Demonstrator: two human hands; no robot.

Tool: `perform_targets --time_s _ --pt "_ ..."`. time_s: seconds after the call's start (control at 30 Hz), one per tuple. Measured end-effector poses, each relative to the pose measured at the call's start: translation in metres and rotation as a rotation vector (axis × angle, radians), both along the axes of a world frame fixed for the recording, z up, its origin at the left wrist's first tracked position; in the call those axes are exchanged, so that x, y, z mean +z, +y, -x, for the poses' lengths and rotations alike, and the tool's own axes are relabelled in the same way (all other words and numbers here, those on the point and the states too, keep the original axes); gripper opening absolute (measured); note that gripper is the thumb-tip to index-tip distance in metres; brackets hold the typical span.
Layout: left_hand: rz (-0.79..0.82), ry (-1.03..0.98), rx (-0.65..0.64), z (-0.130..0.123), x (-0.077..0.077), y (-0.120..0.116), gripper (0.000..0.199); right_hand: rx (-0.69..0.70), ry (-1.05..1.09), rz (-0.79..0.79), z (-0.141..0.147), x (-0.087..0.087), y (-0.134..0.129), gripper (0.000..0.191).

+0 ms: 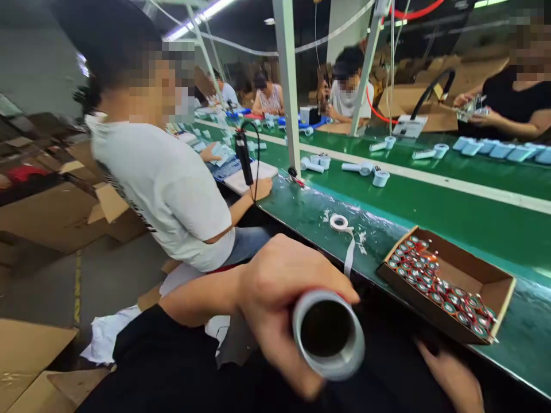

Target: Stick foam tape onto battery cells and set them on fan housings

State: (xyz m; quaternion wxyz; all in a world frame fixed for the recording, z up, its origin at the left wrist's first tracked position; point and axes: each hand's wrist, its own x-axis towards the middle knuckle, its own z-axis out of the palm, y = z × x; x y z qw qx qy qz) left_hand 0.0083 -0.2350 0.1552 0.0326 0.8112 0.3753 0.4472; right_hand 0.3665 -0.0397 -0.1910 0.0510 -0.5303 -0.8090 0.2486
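My left hand [284, 298] is wrapped round a pale grey round tubular part [355, 350], its dark open end facing the camera. Low at the right, below the bench edge, my right hand [451, 373] is blurred and partly cut off by the frame; what its fingers do is not clear. On the bench just above it stands a cardboard box [501, 287] with many wired battery cells [430, 281] in its left part. A roll of white tape [338, 222] lies on the bench, its loose end hanging over the edge.
A green conveyor [413, 201] carries several pale blue parts [381, 176]. A person in a white shirt [163, 183] sits close at the left, beside a hanging black tool [243, 156]. A metal post [287, 86] rises from the bench. Other people sit across the line.
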Motion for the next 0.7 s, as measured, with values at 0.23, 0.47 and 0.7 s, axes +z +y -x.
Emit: perform_targets --time_s 0.23,0.47,0.7 --pt "0.068 0.058 0.508 0.067 -0.17 0.044 0.033 -0.056 -0.127 0.162 -0.005 -0.021 0.016 0.054" --pt "0.294 -0.111 0.688 0.105 -0.246 0.062 0.031 0.078 -0.036 0.203 0.044 0.004 0.037 0.042" --pt "0.405 -0.204 0.684 0.117 -0.27 0.069 0.039 0.102 -0.026 0.2 0.057 0.016 0.036 0.029"
